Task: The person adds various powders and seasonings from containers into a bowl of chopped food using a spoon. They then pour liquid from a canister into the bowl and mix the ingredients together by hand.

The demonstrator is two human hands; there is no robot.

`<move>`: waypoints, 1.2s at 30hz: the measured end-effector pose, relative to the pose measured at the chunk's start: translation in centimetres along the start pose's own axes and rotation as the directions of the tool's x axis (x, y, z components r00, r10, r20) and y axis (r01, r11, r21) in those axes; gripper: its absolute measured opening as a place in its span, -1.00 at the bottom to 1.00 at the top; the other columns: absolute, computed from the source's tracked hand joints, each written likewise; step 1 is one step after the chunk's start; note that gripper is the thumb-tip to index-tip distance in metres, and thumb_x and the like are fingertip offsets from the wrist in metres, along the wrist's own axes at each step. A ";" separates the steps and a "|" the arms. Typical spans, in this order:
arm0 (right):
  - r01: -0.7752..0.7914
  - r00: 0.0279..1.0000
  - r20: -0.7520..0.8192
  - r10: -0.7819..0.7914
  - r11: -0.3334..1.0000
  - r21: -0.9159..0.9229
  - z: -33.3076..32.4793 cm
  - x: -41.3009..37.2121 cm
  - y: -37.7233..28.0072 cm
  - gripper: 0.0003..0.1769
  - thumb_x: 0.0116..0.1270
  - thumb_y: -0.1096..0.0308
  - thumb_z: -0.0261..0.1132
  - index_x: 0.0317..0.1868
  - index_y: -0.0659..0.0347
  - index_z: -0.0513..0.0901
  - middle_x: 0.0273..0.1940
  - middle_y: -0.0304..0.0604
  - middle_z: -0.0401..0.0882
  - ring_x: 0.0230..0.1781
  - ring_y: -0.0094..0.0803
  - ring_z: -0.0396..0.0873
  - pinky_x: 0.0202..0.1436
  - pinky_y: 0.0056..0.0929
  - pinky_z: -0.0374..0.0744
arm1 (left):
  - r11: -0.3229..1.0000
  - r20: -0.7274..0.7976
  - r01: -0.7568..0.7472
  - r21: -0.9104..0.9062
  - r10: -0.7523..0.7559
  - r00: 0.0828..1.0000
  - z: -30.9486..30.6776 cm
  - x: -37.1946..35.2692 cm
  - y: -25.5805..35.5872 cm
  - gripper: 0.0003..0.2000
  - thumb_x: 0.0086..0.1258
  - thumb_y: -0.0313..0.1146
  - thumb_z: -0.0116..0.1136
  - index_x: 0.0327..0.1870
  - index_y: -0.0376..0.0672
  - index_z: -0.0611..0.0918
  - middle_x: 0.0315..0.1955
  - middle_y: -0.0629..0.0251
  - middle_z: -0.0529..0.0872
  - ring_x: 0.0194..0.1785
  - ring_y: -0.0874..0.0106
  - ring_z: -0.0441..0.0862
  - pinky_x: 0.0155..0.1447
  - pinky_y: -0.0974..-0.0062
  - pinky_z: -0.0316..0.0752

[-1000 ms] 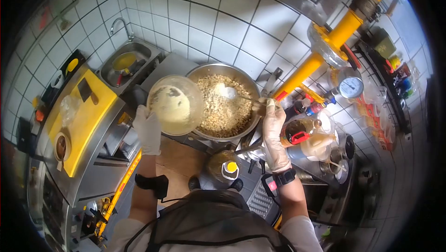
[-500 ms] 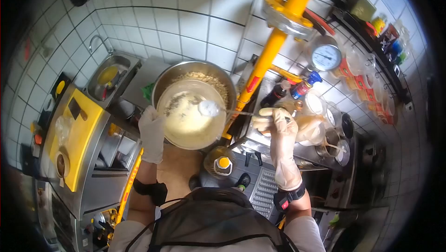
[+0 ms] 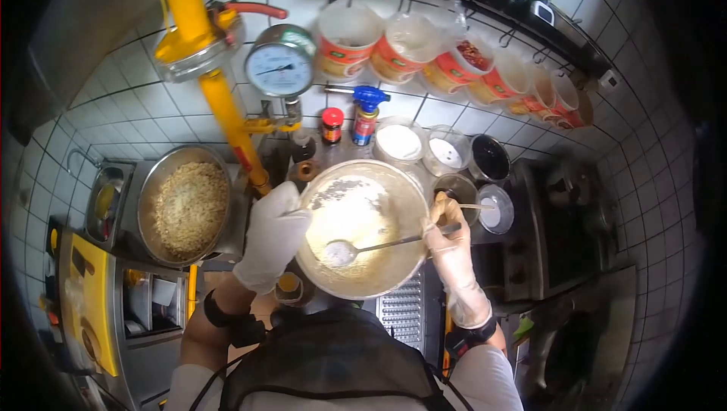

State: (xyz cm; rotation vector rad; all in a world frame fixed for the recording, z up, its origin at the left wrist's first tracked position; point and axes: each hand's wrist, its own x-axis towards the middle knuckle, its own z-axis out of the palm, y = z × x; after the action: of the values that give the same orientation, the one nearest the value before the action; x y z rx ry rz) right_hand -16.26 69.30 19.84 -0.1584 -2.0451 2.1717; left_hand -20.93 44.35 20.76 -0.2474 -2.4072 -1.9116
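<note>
My gloved left hand (image 3: 276,237) is closed on the left rim of a large pale mixing bowl (image 3: 413,191). Inside the bowl lies pale yellow powder (image 3: 371,218), with a whiter, greyish patch toward its far side. My gloved right hand (image 3: 448,241) grips the long dark handle of a metal spoon (image 3: 390,243) beside the bowl's right rim. White powder fills the spoon's round head, which hangs low over the near left part of the bowl. The bowl is in front of me and overlaps the counter's front edge in this view.
A steel basin of crumbly pale pieces (image 3: 191,207) stands left, past a yellow gas pipe (image 3: 227,119). Behind the bowl are a red-capped jar (image 3: 332,125), a blue torch (image 3: 369,101) and tubs of white powder (image 3: 399,142). The stove (image 3: 568,222) is at right.
My view has turned right. The bowl has moved from in front of the steel basin to the seasoning counter, in my left hand. The spoon has shifted toward the bowl's near left side.
</note>
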 end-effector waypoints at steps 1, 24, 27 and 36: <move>-0.035 0.999 -0.027 0.035 0.999 0.001 -1.6 0.6 0.2 -0.87 0.26 0.51 0.21 -0.33 0.12 0.40 -0.47 -0.45 0.35 -0.49 -0.73 0.30 -0.42 -0.73 0.32 | 0.998 0.036 0.029 -0.055 -0.027 0.999 2.0 0.7 0.5 -0.77 0.12 -0.60 0.06 -0.58 -0.13 0.27 -0.58 0.54 0.22 -0.44 0.70 0.16 -0.41 0.62 0.12; 0.195 0.981 0.072 -0.181 0.901 -0.389 -5.6 25.2 17.3 -0.83 0.12 0.48 0.22 -0.47 0.25 0.36 -0.60 -0.24 0.36 -0.52 -0.44 0.32 -0.34 -0.41 0.43 | 0.948 -0.282 0.299 -0.113 -0.319 0.905 0.6 0.2 -4.6 -0.95 0.41 -0.47 0.05 -0.25 -0.24 0.55 -0.39 0.40 0.60 -0.35 0.63 0.53 -0.18 0.67 0.47; 0.039 0.996 0.091 -0.010 0.946 -0.323 -2.0 25.8 17.7 -0.84 0.13 0.45 0.24 -0.47 0.27 0.41 -0.60 -0.18 0.40 -0.55 -0.40 0.36 -0.36 -0.38 0.45 | 0.942 -0.328 0.302 -0.148 -0.335 0.883 -0.7 -1.7 -6.4 -0.95 0.43 -0.47 0.03 -0.23 -0.21 0.55 -0.38 0.41 0.60 -0.36 0.64 0.52 -0.20 0.69 0.48; -0.017 0.988 0.126 0.093 0.862 -0.507 0.7 27.7 28.9 -0.78 0.13 0.32 0.32 -0.41 0.29 0.51 -0.51 0.01 0.56 -0.47 -0.22 0.55 -0.27 -0.35 0.52 | 0.897 -0.322 0.422 -0.134 -0.442 0.837 -0.3 -2.9 -7.6 -0.96 0.43 -0.47 0.05 -0.26 -0.18 0.54 -0.40 0.47 0.56 -0.36 0.67 0.49 -0.22 0.71 0.46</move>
State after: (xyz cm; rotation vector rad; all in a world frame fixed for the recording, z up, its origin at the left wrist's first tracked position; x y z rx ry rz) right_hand -44.71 72.05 -8.20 -0.1187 -2.6880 1.6608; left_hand -19.31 42.17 13.07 0.6402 -2.3011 -1.9717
